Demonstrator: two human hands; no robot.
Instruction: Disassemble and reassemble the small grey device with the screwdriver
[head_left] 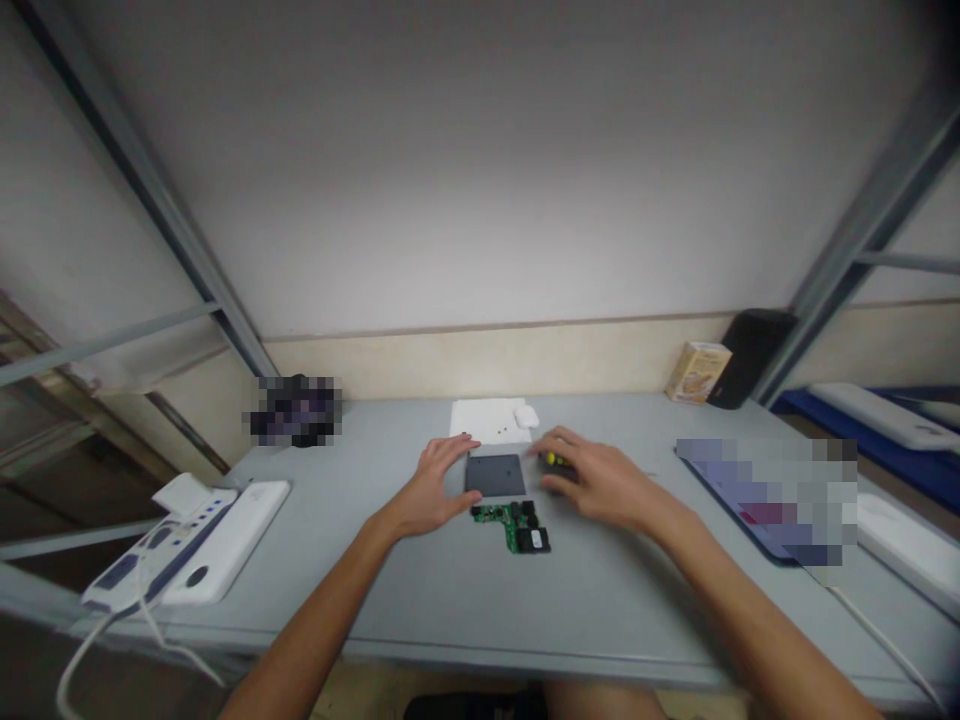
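A dark grey flat rectangular case (496, 475) lies on the desk between my hands. My left hand (439, 485) is at its left edge, thumb and fingers spread apart. My right hand (589, 470) is curled just to the right of the case, over a yellow-and-black screwdriver handle (556, 459); its tip is hidden. In front of the case, nearer to me, rests a green circuit board (517, 525) with black components. Behind it is a white sheet of paper (480, 418) with a few tiny dark pieces (501, 431) on it, perhaps screws.
A small rounded white object (526, 416) sits on the paper's right side. White power strips (225, 550) with cables stand at left. A blurred tablet-like item (765, 500) lies at right. A yellow box (699, 372) and black speaker-like object (750, 355) stand at the back right.
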